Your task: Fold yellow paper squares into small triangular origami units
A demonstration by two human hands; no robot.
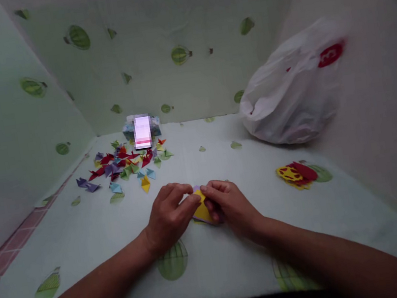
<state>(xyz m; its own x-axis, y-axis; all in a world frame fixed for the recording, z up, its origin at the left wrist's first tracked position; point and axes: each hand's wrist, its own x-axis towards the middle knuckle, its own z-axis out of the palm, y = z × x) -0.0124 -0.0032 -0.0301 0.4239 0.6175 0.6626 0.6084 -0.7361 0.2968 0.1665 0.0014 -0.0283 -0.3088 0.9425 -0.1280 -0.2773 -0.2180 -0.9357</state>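
A small piece of yellow paper [202, 212] with purple edges is between my two hands, low over the middle of the table. My left hand [172, 211] pinches its upper left part between thumb and fingertips. From the other side my right hand [232, 206] grips it, thumb on top and fingers curled beneath. Part of the paper is hidden behind the fingers, so its folds do not show clearly. A darker edge peeks out under the yellow piece.
Several folded paper figures [112, 169] in many colours lie at the back left, before a propped phone [142, 131] and a tissue box [128, 129]. Yellow and red paper cut-outs [295, 175] are at right. Behind them stands a white plastic bag [283, 96] by the wall.
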